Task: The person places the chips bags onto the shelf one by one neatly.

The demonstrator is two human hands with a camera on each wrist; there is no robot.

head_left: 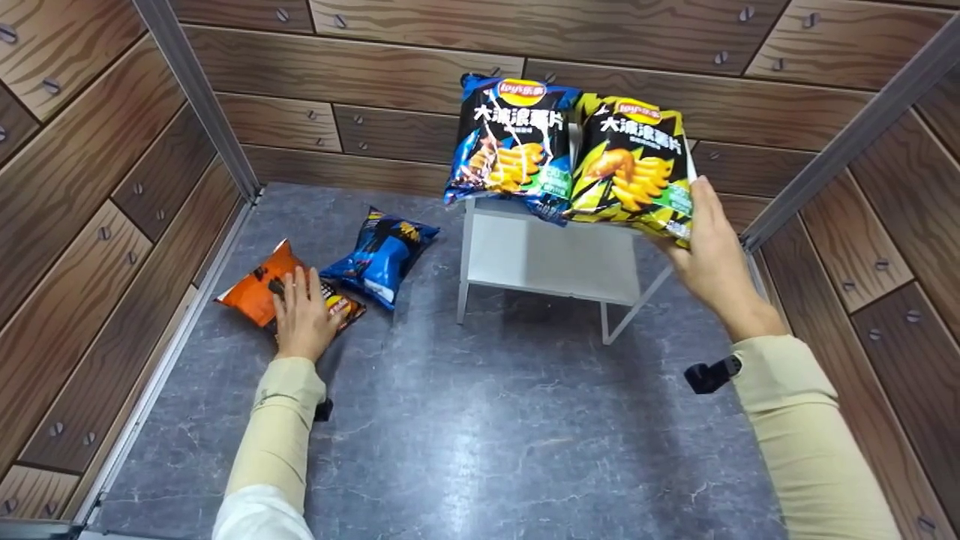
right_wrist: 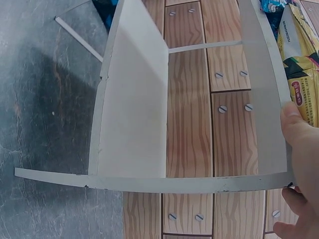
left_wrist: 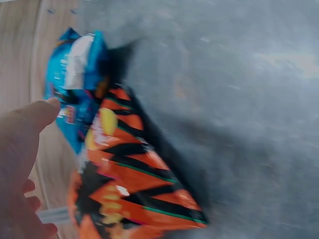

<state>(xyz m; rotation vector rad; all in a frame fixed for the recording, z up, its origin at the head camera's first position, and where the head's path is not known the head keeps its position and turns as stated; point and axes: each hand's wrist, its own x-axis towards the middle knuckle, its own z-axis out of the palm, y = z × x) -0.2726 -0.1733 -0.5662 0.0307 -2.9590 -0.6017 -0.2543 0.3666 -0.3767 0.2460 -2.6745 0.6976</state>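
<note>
My left hand [head_left: 306, 319] is over an orange chip bag [head_left: 259, 291] on the floor at the left, fingers extended across it in the head view. Touching that bag is a blue chip bag [head_left: 382, 255], also seen beyond my thumb in the left wrist view. At the right, my right hand [head_left: 716, 262] holds the front right corner of a white two-tier rack [head_left: 551, 255], thumb at the front edge and fingers along the side. On the rack's top lie a second blue chip bag [head_left: 517, 142] and a yellow chip bag [head_left: 634, 165], the yellow one beside my right fingers.
Wood-plank-patterned walls [head_left: 420, 82] with metal corner posts [head_left: 199, 90] enclose the space at the back and both sides. The rack's lower shelf [right_wrist: 132, 99] and thin legs stand on the grey marbled floor [head_left: 465, 420].
</note>
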